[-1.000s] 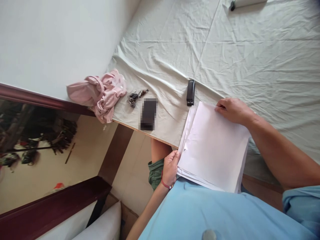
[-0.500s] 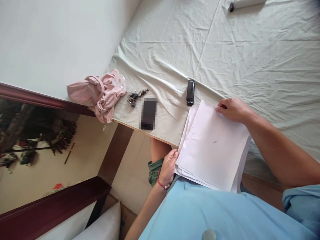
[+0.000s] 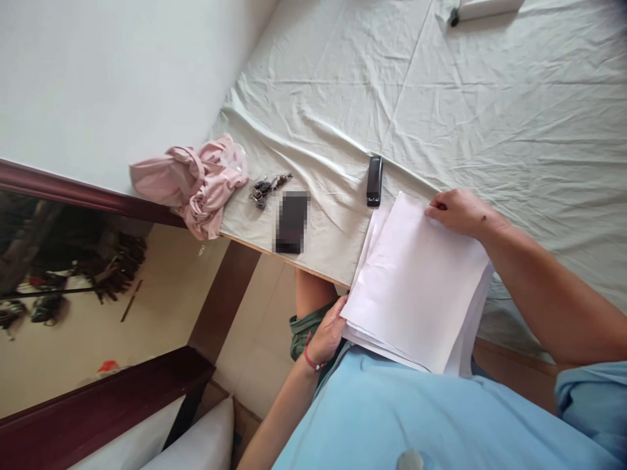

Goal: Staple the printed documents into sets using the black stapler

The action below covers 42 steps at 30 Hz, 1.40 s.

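A stack of loose white paper sheets (image 3: 414, 287) lies across the near table edge and my lap, its layers fanned unevenly. My left hand (image 3: 329, 329), with a red string bracelet at the wrist, is closed on the stack's lower left edge. At the far edge, my right hand (image 3: 458, 212) pinches the top sheet with curled fingers. A small dark spot shows on my right wrist. Just beyond the paper's far left corner rests a black oblong object (image 3: 375, 181) that looks like a stapler.
A pixelated dark rectangular object (image 3: 291, 225) lies near the table edge, beside keys (image 3: 262, 190) and a crumpled pink cloth (image 3: 208, 183). A pale wrinkled cloth (image 3: 514, 130) covers the table. A white object (image 3: 490, 8) stands at the back. At left is a dark red frame (image 3: 112, 385).
The dark speck on the top sheet is gone, and a similar spot now shows on my right wrist. The top sheet has shifted slightly; both hands keep their hold.
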### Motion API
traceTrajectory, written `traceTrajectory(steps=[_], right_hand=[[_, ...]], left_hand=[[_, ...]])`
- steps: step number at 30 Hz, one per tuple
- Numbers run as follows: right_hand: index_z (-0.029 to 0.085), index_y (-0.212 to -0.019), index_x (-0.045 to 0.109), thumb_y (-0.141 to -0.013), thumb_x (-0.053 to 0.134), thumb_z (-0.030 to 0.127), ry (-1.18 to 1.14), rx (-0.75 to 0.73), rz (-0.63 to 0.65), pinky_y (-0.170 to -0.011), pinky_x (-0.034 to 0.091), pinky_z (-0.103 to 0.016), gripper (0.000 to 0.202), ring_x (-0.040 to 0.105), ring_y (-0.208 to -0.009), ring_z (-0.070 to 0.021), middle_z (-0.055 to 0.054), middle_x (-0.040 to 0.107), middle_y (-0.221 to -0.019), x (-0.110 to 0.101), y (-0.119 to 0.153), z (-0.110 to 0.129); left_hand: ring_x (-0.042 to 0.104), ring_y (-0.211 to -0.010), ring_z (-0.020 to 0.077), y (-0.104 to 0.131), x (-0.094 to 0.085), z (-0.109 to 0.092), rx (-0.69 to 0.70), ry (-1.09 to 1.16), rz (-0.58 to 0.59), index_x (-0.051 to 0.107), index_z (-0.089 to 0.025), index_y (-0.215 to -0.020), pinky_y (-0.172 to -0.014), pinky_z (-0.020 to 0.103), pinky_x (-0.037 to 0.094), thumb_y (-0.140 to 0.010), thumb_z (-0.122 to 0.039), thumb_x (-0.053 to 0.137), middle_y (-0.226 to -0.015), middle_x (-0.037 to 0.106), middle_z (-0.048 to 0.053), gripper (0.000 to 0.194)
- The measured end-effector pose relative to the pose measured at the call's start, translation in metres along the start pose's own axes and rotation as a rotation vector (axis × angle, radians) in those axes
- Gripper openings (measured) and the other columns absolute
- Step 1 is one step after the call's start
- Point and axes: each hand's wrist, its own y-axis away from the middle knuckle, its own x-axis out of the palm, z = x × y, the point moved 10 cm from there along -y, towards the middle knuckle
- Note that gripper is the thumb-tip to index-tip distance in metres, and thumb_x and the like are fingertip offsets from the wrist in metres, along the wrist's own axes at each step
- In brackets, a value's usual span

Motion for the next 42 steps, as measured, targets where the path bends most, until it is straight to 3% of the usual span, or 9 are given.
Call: traceTrajectory(steps=[9,14,18,26,30,35,37,39,42], right_hand=[[0.018,-0.094,0.070,-0.094,0.055,0.037,0.051,-0.008,-0.002,-0.069,0.037,-0.031,0.025,0.057,-0.084,-0.0221,-0.012,0.073,-0.099,0.001,0.004,0.009],[0.018,-0.091,0.069,-0.094,0.054,0.038,0.073,0.000,-0.003,-0.069,0.036,-0.031,0.025,0.057,-0.085,-0.0227,-0.012,0.072,-0.097,0.002,0.005,0.011],[0.018,-0.092,0.068,-0.095,0.054,0.039,0.080,0.011,0.001,-0.071,0.036,-0.032,0.025,0.054,-0.084,-0.0216,-0.012,0.071,-0.099,0.004,0.007,0.009],[0.020,-0.091,0.064,-0.097,0.056,0.039,0.029,0.063,-0.017,-0.073,0.036,-0.033,0.022,0.051,-0.082,-0.0207,-0.012,0.070,-0.099,0.005,0.015,0.003],[0.020,-0.092,0.065,-0.096,0.057,0.041,0.026,0.090,-0.031,-0.073,0.037,-0.033,0.023,0.052,-0.084,-0.0218,-0.013,0.071,-0.102,0.004,0.015,0.001],[0.020,-0.097,0.068,-0.096,0.056,0.041,0.056,0.091,-0.030,-0.077,0.040,-0.035,0.024,0.058,-0.091,-0.0255,-0.015,0.072,-0.105,0.003,0.016,0.003],[0.021,-0.100,0.068,-0.097,0.054,0.041,0.105,0.093,-0.034,-0.079,0.041,-0.037,0.024,0.061,-0.096,-0.0286,-0.016,0.073,-0.109,0.002,0.016,0.004],[0.023,-0.106,0.068,-0.099,0.051,0.043,0.131,0.100,-0.021,-0.082,0.041,-0.038,0.027,0.062,-0.102,-0.0307,-0.015,0.073,-0.113,0.003,0.016,0.004],[0.024,-0.111,0.068,-0.101,0.049,0.044,0.143,0.105,0.001,-0.083,0.041,-0.039,0.030,0.062,-0.105,-0.0318,-0.015,0.073,-0.118,0.006,0.015,0.003]], left_hand=[[0.069,-0.113,0.0264,0.001,-0.007,-0.007,0.017,-0.020,-0.084,0.072,-0.019,-0.125,-0.097,0.033,0.051,-0.091,-0.043,0.073,-0.122,0.077,0.010,0.042],[0.070,-0.112,0.0266,0.001,-0.004,-0.011,0.006,-0.008,-0.072,0.074,-0.019,-0.119,-0.100,0.034,0.052,-0.083,-0.032,0.076,-0.117,0.079,0.008,0.038],[0.069,-0.111,0.0265,0.001,-0.004,-0.023,0.078,-0.165,-0.080,0.075,-0.019,-0.116,-0.101,0.033,0.051,-0.078,-0.028,0.080,-0.117,0.078,0.008,0.039],[0.064,-0.084,0.0207,0.002,0.002,-0.035,0.139,-0.256,-0.170,0.075,-0.018,-0.097,-0.079,0.027,0.049,-0.072,-0.034,0.085,-0.093,0.077,0.004,0.032],[0.058,-0.074,0.0181,0.006,0.000,-0.032,0.093,-0.215,-0.241,0.072,-0.019,-0.081,-0.070,0.026,0.046,-0.064,-0.032,0.090,-0.077,0.070,0.000,0.028],[0.063,-0.075,0.0204,0.005,0.004,-0.023,0.084,-0.161,-0.225,0.072,-0.019,-0.079,-0.074,0.030,0.051,-0.075,-0.035,0.082,-0.074,0.071,0.002,0.019],[0.067,-0.083,0.0211,0.003,-0.006,-0.031,0.132,-0.184,-0.267,0.075,-0.019,-0.089,-0.078,0.030,0.053,-0.074,-0.035,0.084,-0.087,0.076,0.004,0.024],[0.070,-0.085,0.0212,0.000,-0.031,-0.045,0.165,-0.189,-0.353,0.075,-0.020,-0.096,-0.078,0.029,0.054,-0.077,-0.040,0.083,-0.091,0.078,0.006,0.029],[0.070,-0.081,0.0204,-0.006,-0.101,-0.088,0.222,-0.340,-0.595,0.073,-0.018,-0.087,-0.070,0.029,0.054,-0.092,-0.043,0.068,-0.089,0.076,0.008,0.026]])
